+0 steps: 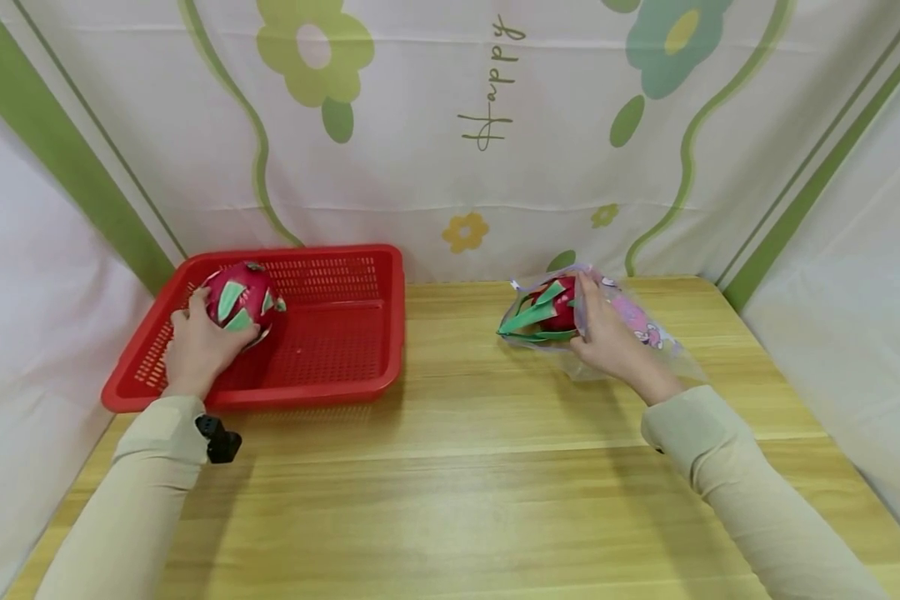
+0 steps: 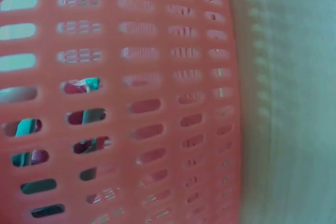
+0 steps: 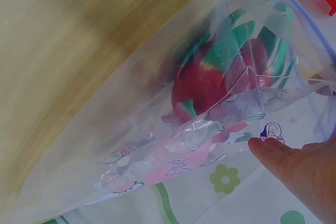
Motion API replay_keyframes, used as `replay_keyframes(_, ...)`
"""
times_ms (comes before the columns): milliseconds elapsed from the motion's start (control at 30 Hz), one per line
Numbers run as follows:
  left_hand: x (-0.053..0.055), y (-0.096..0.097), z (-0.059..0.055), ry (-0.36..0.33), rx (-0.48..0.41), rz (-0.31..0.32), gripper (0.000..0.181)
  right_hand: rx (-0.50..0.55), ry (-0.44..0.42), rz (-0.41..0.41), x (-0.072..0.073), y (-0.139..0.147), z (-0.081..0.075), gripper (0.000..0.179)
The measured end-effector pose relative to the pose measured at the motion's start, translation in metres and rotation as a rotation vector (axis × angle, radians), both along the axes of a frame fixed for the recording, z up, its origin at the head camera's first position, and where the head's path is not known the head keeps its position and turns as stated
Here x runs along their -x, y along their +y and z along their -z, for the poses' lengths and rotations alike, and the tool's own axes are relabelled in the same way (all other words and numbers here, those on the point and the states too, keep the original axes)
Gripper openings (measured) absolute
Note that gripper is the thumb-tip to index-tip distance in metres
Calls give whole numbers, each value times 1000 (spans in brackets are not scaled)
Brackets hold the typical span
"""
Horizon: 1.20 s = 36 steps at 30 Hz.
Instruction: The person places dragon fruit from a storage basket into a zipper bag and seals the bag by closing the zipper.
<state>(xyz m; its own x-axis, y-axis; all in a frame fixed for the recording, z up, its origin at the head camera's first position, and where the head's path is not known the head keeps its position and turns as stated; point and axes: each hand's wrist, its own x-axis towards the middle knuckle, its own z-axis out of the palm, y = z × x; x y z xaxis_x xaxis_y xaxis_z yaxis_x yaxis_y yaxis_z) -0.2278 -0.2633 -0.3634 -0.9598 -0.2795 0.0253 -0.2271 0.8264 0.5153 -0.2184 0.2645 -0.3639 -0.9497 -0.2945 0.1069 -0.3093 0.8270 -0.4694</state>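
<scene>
My left hand (image 1: 201, 346) grips a dragon fruit (image 1: 243, 292), pink-red with green scales, thumb on the near side and fingers on the left. That fruit is over the left part of a red plastic basket (image 1: 300, 398). In the left wrist view, the slotted basket wall (image 2: 113, 93) hides most of the fruit. On the right, a second dragon fruit (image 1: 558, 304) with long green leaves lies inside a clear printed bag (image 3: 131, 124). My right hand (image 1: 607, 337) holds that bag by its purple-edged mouth, which faces left. Through the film, the bagged fruit (image 3: 202, 85) shows in the right wrist view.
Both stand on a wooden table (image 1: 450, 483), with the basket at the back left. A white curtain (image 1: 435, 125) with printed flowers hangs behind the table, and white cloth closes both sides. A small black device (image 1: 219, 439) is strapped at my left wrist.
</scene>
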Motion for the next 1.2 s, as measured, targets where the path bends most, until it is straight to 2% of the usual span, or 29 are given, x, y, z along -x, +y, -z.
replay_keyframes(300, 3, 8, -8, 75, -33, -22, 94, -14, -4, 7, 0, -1, -1, 96)
replay_keyframes(533, 2, 20, -14, 185, -46, -24, 91, -25, -14, 20, -1, -2, -2, 95)
replay_keyframes(767, 2, 35, -17, 262, -149, -25, 93, -31, 2, 23, 0, -2, 0, 96)
replay_keyframes(1000, 0, 48, -20, 312, -243, 10, 93, -39, -9, 27, 2, -2, 3, 96)
replay_keyframes(1200, 0, 62, -21, 336, -262, 71, 92, -47, -19, 28, 1, -3, 3, 97)
